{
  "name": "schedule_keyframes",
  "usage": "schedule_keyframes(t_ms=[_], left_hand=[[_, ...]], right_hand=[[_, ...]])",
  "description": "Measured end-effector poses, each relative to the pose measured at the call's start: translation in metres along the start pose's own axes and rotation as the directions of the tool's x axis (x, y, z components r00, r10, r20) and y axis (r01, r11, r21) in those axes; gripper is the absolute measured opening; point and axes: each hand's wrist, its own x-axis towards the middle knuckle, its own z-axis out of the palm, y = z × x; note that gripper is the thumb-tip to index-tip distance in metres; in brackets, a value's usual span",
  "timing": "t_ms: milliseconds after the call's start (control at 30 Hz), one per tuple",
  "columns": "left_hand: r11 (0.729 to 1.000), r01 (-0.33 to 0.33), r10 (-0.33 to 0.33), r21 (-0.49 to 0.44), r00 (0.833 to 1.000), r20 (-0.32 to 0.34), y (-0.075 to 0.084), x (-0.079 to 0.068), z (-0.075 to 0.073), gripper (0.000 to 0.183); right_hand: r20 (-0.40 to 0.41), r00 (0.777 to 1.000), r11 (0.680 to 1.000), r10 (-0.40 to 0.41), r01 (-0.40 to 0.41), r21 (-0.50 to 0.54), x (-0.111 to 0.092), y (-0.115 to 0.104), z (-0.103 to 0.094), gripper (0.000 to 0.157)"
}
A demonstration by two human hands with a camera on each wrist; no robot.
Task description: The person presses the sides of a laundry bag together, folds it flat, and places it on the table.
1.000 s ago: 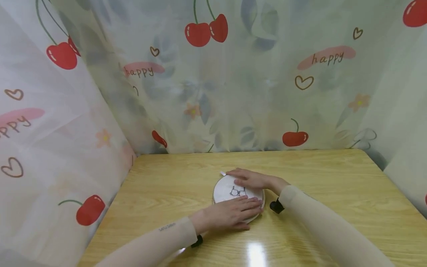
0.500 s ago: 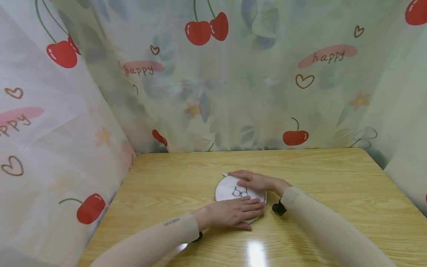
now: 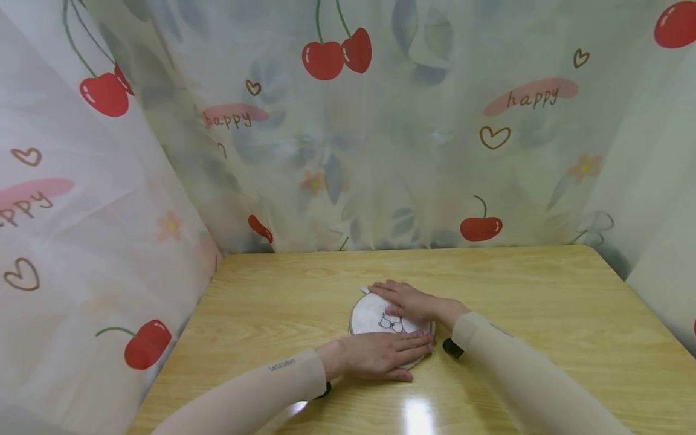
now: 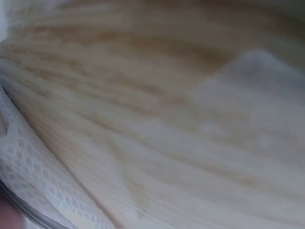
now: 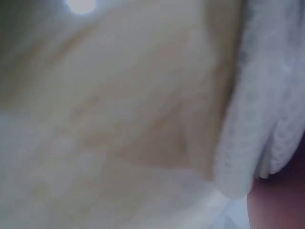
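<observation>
A round white mesh zip pouch (image 3: 368, 315) with a dark line drawing on its face lies on the wooden table. My left hand (image 3: 380, 355) rests across its near part, fingers straight and pointing right. On its far right part lies my right hand (image 3: 414, 302), fingers extended toward the back left. Both hands cover much of the pouch. In the left wrist view, honeycomb mesh (image 4: 35, 167) and a grey zipper (image 4: 24, 207) show at the lower left. Blurred folds of the mesh side (image 5: 255, 109) fill the right of the right wrist view.
The wooden tabletop (image 3: 283, 296) extends around the pouch on all sides. Behind it hangs a curtain (image 3: 370, 151) printed with cherries, hearts and "happy"; similar sheets close off the left and right. Small black wrist devices (image 3: 452, 348) sit under the sleeves.
Both hands stay on the pouch. The right hand's fingers have shifted and spread slightly over its far edge. The left hand and pouch sit slightly lower in view, with a small camera tilt.
</observation>
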Motion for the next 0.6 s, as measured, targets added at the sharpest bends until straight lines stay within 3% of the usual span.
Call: schedule_keyframes(t_ms=[167, 300, 600], left_hand=[[0.991, 0.014, -0.010, 0.133, 1.000, -0.029, 0.004, 0.001, 0.002, 0.066], [0.977, 0.043, -0.031, 0.210, 0.998, -0.060, 0.004, -0.002, 0.001, 0.067], [0.974, 0.067, -0.034, 0.217, 0.988, -0.152, 0.000, -0.007, -0.005, 0.071]], right_hand=[[0.032, 0.998, 0.993, 0.054, -0.057, 0.103, -0.004, 0.000, -0.007, 0.057], [0.025, 0.999, 0.986, 0.033, -0.037, 0.163, -0.003, -0.003, -0.016, 0.054], [-0.072, 0.997, 0.979, 0.017, -0.002, 0.202, -0.005, -0.006, -0.029, 0.052]])
